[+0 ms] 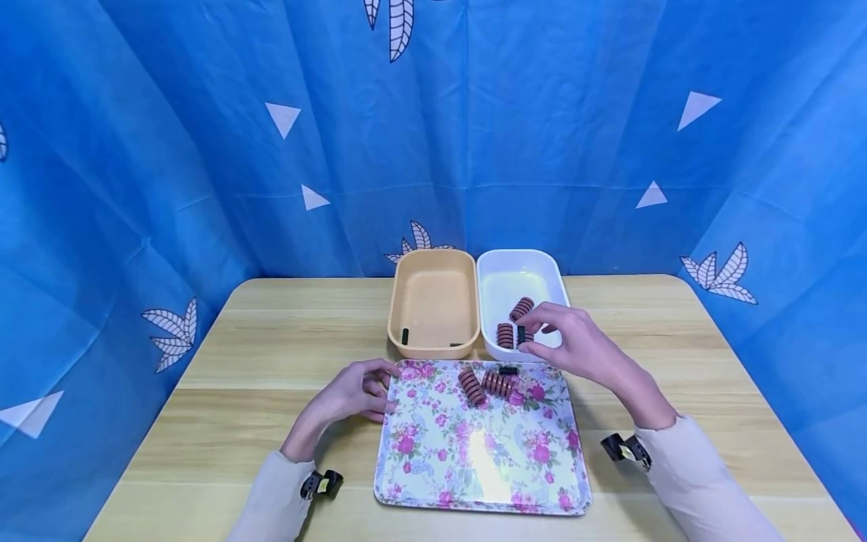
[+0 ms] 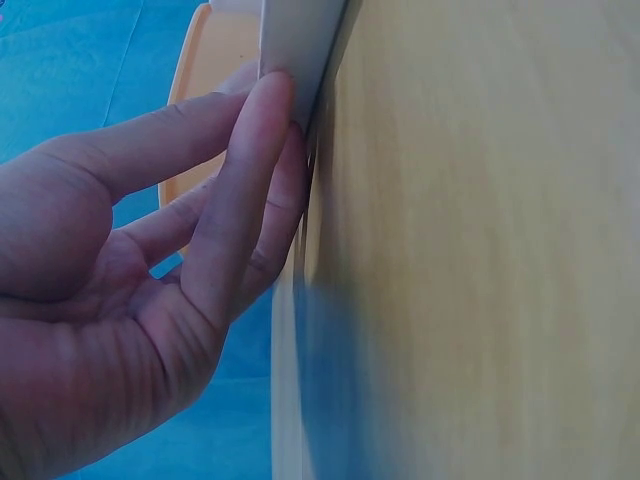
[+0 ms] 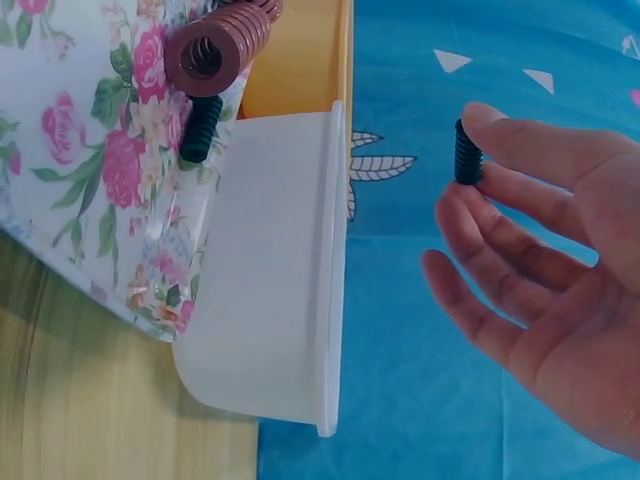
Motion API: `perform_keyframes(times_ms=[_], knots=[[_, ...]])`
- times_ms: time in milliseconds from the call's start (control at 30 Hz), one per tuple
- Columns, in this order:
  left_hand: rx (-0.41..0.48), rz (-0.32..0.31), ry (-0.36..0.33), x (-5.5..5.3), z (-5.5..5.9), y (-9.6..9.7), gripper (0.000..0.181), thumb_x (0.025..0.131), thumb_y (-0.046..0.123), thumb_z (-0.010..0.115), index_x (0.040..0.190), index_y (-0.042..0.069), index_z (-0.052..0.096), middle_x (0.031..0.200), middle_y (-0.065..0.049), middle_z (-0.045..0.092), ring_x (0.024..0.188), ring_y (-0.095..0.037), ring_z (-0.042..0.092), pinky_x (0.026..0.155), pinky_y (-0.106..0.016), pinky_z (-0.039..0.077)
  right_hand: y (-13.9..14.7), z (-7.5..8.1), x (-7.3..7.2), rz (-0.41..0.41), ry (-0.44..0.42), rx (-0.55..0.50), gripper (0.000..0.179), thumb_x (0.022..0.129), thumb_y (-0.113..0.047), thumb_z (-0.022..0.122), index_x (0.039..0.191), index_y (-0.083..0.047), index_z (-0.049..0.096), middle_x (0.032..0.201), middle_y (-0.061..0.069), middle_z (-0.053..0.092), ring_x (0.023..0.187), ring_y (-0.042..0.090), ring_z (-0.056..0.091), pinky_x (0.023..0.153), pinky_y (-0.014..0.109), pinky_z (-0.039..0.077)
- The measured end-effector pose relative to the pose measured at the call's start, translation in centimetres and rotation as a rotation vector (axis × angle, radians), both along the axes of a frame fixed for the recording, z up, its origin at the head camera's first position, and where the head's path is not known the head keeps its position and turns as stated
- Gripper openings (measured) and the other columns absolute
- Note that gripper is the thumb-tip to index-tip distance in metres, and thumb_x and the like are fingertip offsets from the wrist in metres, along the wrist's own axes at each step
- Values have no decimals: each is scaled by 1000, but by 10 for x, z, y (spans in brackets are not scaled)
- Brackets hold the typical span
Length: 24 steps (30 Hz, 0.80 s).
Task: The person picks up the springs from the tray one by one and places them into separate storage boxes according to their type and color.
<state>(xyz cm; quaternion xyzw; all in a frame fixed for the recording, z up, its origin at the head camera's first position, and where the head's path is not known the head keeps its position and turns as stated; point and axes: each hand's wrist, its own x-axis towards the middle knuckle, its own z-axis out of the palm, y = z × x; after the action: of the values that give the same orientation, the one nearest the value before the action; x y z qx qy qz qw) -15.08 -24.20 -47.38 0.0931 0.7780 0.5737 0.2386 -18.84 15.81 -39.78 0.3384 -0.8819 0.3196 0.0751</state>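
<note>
Between the thumb and fingers of my right hand (image 1: 576,342) is a small dark green spring (image 3: 467,153), held above the white bin (image 1: 497,282). Inside that bin lie brown coil springs, including one brown spring (image 1: 521,309) toward the middle. My left hand (image 1: 355,391) pinches the left edge of a flowered tray (image 1: 440,452), as the left wrist view shows close up. Near the tray's far edge are two thick brown springs (image 1: 471,387) and a small green spring (image 1: 508,370). Two small dark springs (image 1: 405,336) lie in the tan bin (image 1: 433,301).
Tan and white bins stand side by side just beyond the tray. A wooden table (image 1: 271,339) carries everything, and a blue patterned curtain (image 1: 433,150) hangs behind and on both sides. Each wrist wears a strapped black camera (image 1: 321,484).
</note>
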Motion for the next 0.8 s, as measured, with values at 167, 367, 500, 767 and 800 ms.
perform_keyframes(times_ms=[167,367,500,767,800], knots=[[20,-6,0,0,0,0,50,84,-12,77,131,-8,58,103,-23,53,73,-20,64,68,-44,68,-4,0,-5,5,2,-1,32,85,-12,86,115,-7,74,98,0,71,89,13,66,78,38,63],[23,-6,0,0,0,0,50,84,-12,77,131,-8,58,103,-23,53,73,-21,64,68,-44,68,-9,0,-10,18,1,-6,29,87,-13,84,113,-9,74,99,-1,70,88,11,64,77,34,62],[24,-6,-2,0,1,0,51,85,-12,77,131,-8,58,103,-23,53,73,-20,64,68,-44,68,-13,2,-12,12,-30,-6,28,87,-12,84,114,-9,74,100,2,70,89,12,65,82,35,65],[35,-5,-12,0,2,0,54,85,-12,76,134,-11,54,105,-22,52,76,-21,65,70,-46,68,-20,1,-22,14,-61,-18,32,86,-11,85,116,-4,73,103,9,71,89,19,66,82,48,65],[33,-3,-13,0,2,0,54,85,-12,76,134,-10,55,105,-22,52,76,-21,65,70,-46,68,-21,1,-23,17,-56,-17,33,86,-11,85,115,-3,73,102,10,71,88,19,66,81,48,64]])
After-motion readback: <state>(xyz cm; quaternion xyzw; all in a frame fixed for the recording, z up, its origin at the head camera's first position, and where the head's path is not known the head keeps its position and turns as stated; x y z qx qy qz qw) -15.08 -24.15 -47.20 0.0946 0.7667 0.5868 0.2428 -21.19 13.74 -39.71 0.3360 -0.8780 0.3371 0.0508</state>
